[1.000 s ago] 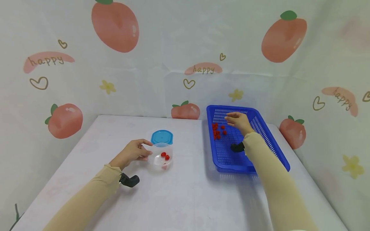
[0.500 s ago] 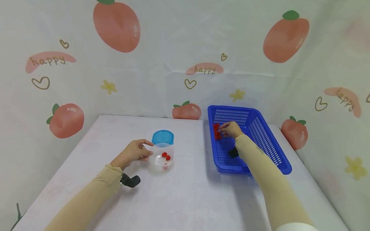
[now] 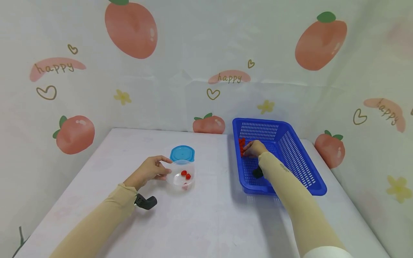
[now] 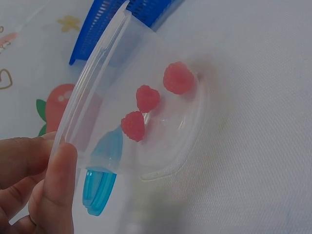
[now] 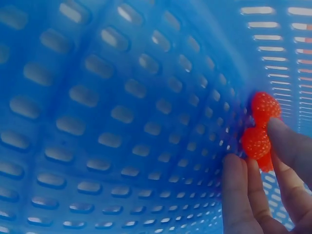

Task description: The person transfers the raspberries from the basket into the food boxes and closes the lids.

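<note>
In the head view my left hand [image 3: 150, 170] pinches the rim of a clear plastic tub [image 3: 175, 179], thumb on one side and fingers on the other. The left wrist view shows the tub [image 4: 131, 97] tilted in frame, with raspberries [image 4: 178, 78] on its bottom. My right hand [image 3: 255, 148] reaches down inside the blue plastic basket [image 3: 240, 175], at its left wall. In the right wrist view the fingers and thumb of that hand [image 5: 268, 190] are spread around a raspberry [image 5: 256, 144], fingertips close to it; no firm grip shows. Another raspberry [image 5: 266, 106] lies beyond.
A blue lid [image 3: 182, 153] lies on the white table [image 3: 206, 215] just behind the tub. Several more raspberries [image 3: 241, 143] are gathered along the basket's left side. A printed cloth [image 3: 180, 104] hangs behind the table. The basket's raised walls surround the right hand.
My right hand has moved left and lower in the basket, from above its middle to the raspberries by the left wall. The left hand keeps its hold on the tub.
</note>
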Available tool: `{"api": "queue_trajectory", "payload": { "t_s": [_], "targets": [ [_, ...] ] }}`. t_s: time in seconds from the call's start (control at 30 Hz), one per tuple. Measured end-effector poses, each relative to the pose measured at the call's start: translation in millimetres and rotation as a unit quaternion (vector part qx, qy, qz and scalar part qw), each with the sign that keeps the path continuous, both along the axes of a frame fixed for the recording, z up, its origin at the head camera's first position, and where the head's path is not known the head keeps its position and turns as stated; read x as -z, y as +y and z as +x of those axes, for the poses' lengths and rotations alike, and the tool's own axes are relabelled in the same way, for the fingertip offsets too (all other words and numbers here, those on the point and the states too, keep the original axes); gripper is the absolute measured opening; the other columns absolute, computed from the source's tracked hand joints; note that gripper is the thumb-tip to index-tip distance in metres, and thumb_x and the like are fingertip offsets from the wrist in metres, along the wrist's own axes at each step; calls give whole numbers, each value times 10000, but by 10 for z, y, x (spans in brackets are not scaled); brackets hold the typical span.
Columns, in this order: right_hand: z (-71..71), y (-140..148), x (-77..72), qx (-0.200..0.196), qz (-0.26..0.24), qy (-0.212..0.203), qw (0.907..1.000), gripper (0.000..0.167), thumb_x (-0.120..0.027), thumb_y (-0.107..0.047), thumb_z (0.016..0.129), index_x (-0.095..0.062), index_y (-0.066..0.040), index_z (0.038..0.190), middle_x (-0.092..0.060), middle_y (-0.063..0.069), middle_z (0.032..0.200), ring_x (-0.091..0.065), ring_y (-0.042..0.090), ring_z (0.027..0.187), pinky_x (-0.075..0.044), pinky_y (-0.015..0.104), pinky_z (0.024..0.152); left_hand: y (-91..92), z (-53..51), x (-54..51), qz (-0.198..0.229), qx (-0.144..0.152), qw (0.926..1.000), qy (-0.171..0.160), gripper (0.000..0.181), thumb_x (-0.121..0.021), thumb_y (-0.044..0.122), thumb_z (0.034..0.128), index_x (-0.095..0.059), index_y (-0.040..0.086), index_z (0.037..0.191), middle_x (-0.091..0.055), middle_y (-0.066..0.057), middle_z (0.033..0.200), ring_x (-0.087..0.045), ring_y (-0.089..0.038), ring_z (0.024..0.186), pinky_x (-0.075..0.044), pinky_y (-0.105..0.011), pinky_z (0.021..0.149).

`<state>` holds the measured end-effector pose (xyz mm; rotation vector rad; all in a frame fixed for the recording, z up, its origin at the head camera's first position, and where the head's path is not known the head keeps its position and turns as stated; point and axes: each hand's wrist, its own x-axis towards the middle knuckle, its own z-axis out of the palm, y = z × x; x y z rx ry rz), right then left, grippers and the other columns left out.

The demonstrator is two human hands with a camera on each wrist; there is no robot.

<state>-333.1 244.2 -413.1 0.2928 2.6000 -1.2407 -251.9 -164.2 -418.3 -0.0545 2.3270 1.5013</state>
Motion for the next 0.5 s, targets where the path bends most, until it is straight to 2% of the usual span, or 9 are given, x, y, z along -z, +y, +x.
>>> {"api": "queue_trajectory", "payload": {
  "t_s": [0.27,0.5],
  "targets": [
    [-54,21,39,66,253,-61,9996,223,-715,83,784,-663,76,1001,-601,124,977,-608,195,827,-586,295,738,-3,-11,13,28,-1,10000,25,479,-731,69,845,-549,32,1286,-570,-61,757,-602,-140,618,-574,-234,623],
    [-67,34,67,100,210,-131,9996,185,-703,86,789,-680,71,972,-624,90,916,-600,160,782,-581,275,733,-2,-6,10,-63,55,10000,42,472,-730,76,848,-551,38,1283,-571,-66,770,-599,-141,615,-571,-228,627]
  ]
}}
